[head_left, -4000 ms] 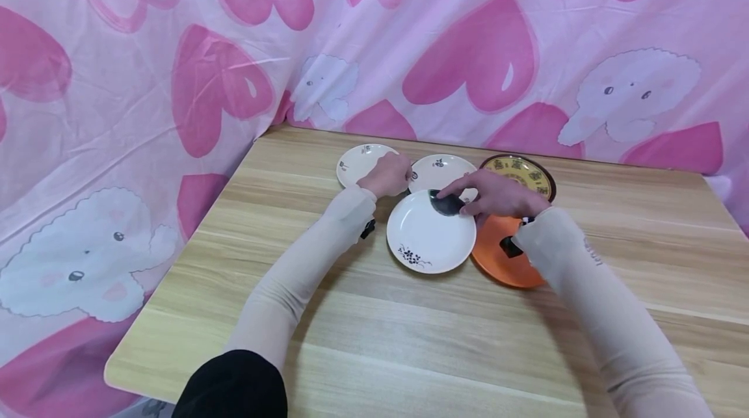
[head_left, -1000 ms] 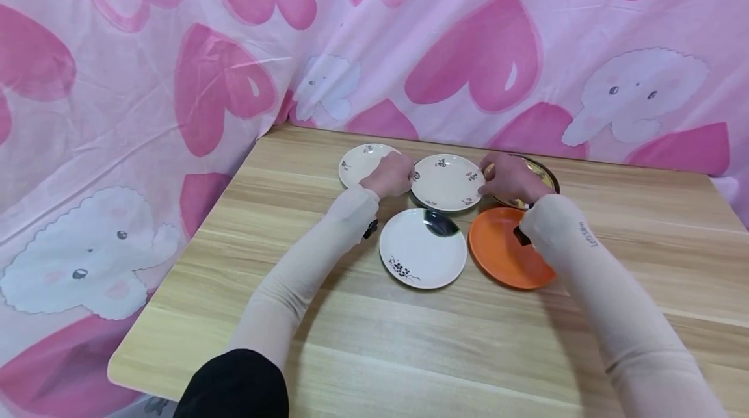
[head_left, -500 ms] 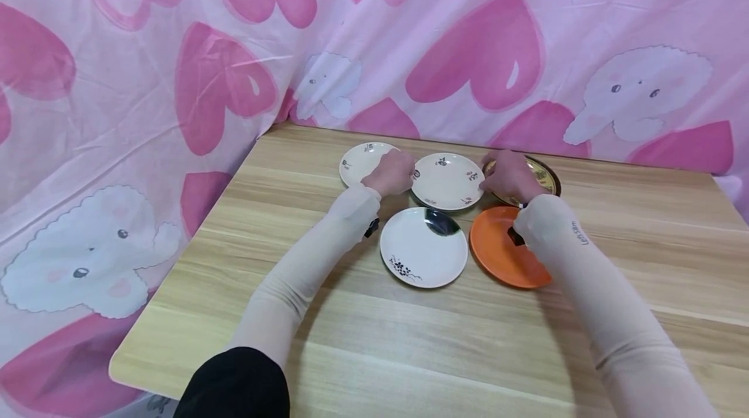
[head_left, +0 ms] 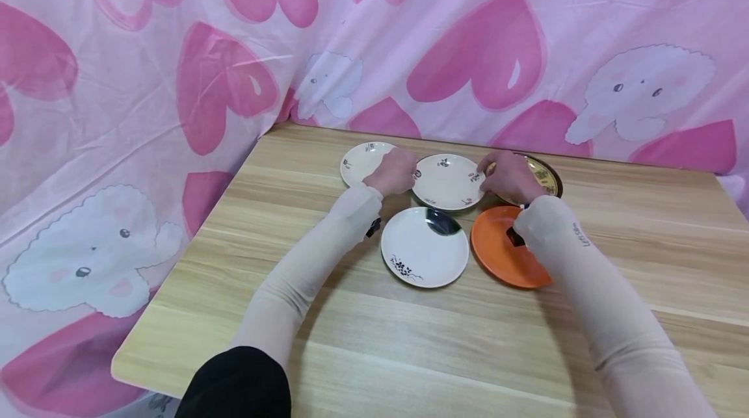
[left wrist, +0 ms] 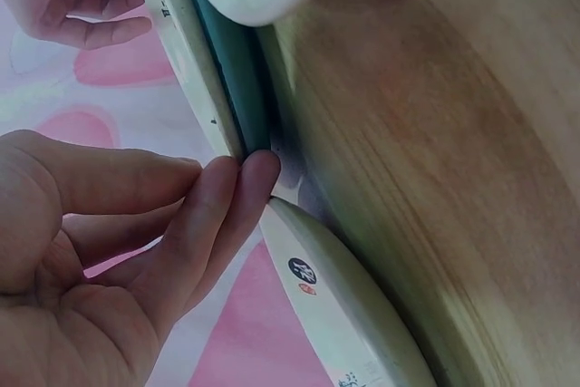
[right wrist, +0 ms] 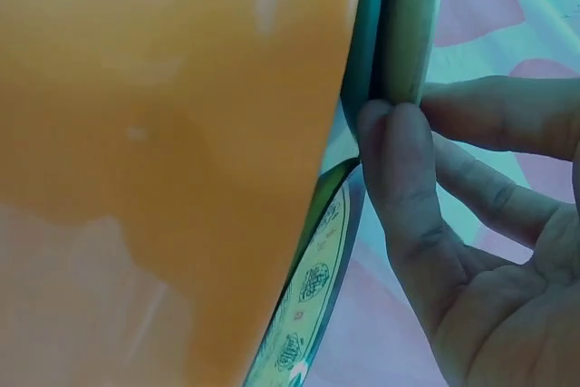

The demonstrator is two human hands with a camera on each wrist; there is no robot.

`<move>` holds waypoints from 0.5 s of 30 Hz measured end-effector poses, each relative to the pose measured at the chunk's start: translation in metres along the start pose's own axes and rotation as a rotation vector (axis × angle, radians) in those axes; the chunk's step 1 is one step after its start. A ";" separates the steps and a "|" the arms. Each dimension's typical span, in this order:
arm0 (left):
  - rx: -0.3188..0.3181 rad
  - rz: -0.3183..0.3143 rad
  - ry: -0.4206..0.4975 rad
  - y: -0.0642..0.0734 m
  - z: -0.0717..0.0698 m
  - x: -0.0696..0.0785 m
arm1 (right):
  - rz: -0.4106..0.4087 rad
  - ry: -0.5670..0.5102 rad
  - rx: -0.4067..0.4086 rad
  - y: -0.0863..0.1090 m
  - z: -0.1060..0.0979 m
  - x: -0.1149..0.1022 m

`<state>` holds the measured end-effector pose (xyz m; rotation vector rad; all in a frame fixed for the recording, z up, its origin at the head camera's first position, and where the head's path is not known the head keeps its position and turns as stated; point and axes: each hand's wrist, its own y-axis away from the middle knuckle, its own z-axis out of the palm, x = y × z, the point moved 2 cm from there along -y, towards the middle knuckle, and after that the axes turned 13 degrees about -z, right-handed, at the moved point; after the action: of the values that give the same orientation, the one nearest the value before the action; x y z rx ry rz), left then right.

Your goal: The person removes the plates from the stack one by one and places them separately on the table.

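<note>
A cream plate [head_left: 446,182] with small dark motifs lies at the middle of the back row. My left hand [head_left: 393,171] pinches its left rim and my right hand [head_left: 510,177] pinches its right rim. Under it, a dark green plate edge [left wrist: 237,61] shows in the left wrist view, with fingertips touching both rims. The right wrist view has the same green edge [right wrist: 366,33] beside the fingers [right wrist: 408,160]. Nearer me lies a white plate [head_left: 418,249] with a dark patch and a floral print, apart from the cream one.
Left of my left hand lies another cream plate [head_left: 358,161], partly covered by it. A yellow patterned plate [head_left: 543,176] with a dark rim sits behind my right hand. Below that wrist is an orange plate [head_left: 497,242]. A pink heart-print cloth [head_left: 474,54] hangs behind the wooden table [head_left: 374,353].
Four seconds ago my right hand was on the white plate's dark patch; that plate has since shifted toward me and my right hand has gone to the cream plate's right rim. My left hand stays put.
</note>
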<state>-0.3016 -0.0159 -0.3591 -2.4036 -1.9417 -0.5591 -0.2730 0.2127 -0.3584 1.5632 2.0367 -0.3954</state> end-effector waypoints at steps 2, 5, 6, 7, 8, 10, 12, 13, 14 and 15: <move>0.000 -0.004 -0.005 0.000 -0.001 0.001 | 0.002 -0.021 -0.001 0.001 0.000 0.000; 0.013 0.001 -0.019 0.001 -0.002 0.001 | 0.012 -0.056 -0.004 0.001 0.000 0.001; 0.018 0.003 -0.022 0.001 -0.002 0.002 | 0.012 -0.063 -0.002 0.001 0.000 0.002; 0.023 0.006 -0.025 0.001 -0.002 0.002 | 0.009 -0.070 -0.003 0.002 0.000 0.003; 0.028 0.009 -0.031 0.001 -0.002 0.002 | 0.009 -0.080 -0.006 0.002 0.000 0.003; 0.040 0.018 -0.043 0.001 -0.002 0.002 | 0.012 -0.097 -0.011 0.002 0.000 0.006; 0.046 0.023 -0.047 0.001 -0.002 0.002 | 0.012 -0.115 -0.015 0.001 -0.001 0.009; 0.050 0.026 -0.051 0.001 -0.002 0.002 | 0.014 -0.128 -0.017 0.001 -0.001 0.010; 0.053 0.029 -0.054 0.001 -0.002 0.002 | 0.016 -0.143 -0.017 0.001 -0.001 0.010; 0.055 0.031 -0.056 0.001 -0.002 0.001 | 0.018 -0.155 -0.017 0.001 -0.001 0.011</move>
<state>-0.3011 -0.0151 -0.3569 -2.4370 -1.9101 -0.4367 -0.2740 0.2227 -0.3639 1.4917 1.9026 -0.4761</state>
